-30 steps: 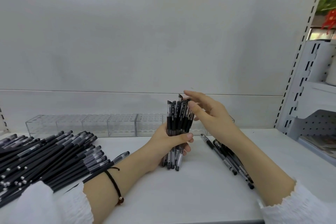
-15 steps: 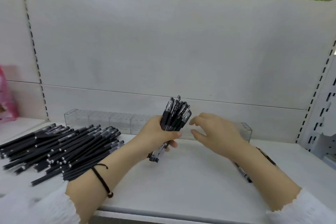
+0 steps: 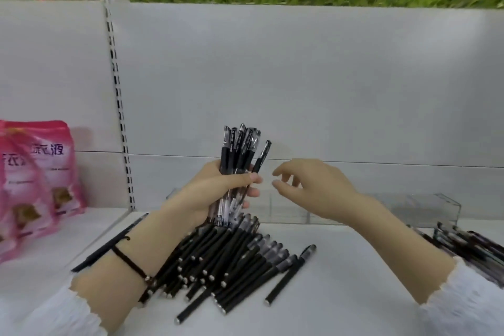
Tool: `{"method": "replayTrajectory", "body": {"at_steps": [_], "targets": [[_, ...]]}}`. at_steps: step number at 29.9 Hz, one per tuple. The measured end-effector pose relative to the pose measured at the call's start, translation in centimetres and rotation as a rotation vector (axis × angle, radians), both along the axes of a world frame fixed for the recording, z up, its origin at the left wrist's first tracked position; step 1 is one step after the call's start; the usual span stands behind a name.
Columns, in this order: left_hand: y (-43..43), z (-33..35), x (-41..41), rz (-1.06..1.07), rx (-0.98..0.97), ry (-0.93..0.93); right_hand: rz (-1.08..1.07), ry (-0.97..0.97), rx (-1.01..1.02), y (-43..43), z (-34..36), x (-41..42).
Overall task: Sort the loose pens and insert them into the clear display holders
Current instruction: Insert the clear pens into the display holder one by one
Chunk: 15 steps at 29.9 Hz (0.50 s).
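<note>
My left hand grips an upright bundle of black-capped gel pens, caps up, above the shelf. My right hand hovers just right of the bundle with its fingers loosely spread, holding nothing. Below the hands lies a large heap of matte black pens on the white shelf. One black pen lies apart at the heap's right edge. A row of clear display holders runs along the back of the shelf, partly hidden by my hands.
A second pile of pens lies blurred at the right edge. Pink product bags stand on the neighbouring shelf at the left, past a slotted upright. The white back panel rises behind the holders.
The view has swung left, bringing the black pen heap under my hands. My left hand raised the bundle more upright; my right hand stays beside it, not touching.
</note>
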<state>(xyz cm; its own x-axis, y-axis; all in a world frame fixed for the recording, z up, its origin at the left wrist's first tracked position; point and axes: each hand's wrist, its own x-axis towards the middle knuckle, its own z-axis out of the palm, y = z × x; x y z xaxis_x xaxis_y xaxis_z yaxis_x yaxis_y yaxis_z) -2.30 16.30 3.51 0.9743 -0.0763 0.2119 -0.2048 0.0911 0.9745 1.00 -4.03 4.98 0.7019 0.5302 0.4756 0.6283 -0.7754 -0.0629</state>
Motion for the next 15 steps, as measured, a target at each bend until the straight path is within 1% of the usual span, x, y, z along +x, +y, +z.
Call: {"method": "replayTrajectory", "body": {"at_steps": [3,5,7,10,13,15], "targets": [[3.7,0.0,0.8,0.003,-0.072,-0.037,0.039,0.077,0.134,4.1,0.3,0.9],[5.9,-0.3,1.5,0.025,-0.081,-0.056,0.09,0.146,0.269,6.8,0.3,1.7],[7.8,-0.6,2.2,0.051,-0.08,-0.058,0.141,0.214,0.408,9.2,0.3,2.4],[10.1,-1.1,3.0,0.058,-0.032,-0.056,0.189,0.309,0.547,12.4,0.3,3.5],[11.4,-1.3,3.5,0.04,0.019,-0.077,0.232,0.49,0.686,15.0,0.2,4.4],[12.0,-1.4,3.8,0.071,-0.029,-0.077,0.295,0.623,0.812,16.5,0.5,4.9]]}}
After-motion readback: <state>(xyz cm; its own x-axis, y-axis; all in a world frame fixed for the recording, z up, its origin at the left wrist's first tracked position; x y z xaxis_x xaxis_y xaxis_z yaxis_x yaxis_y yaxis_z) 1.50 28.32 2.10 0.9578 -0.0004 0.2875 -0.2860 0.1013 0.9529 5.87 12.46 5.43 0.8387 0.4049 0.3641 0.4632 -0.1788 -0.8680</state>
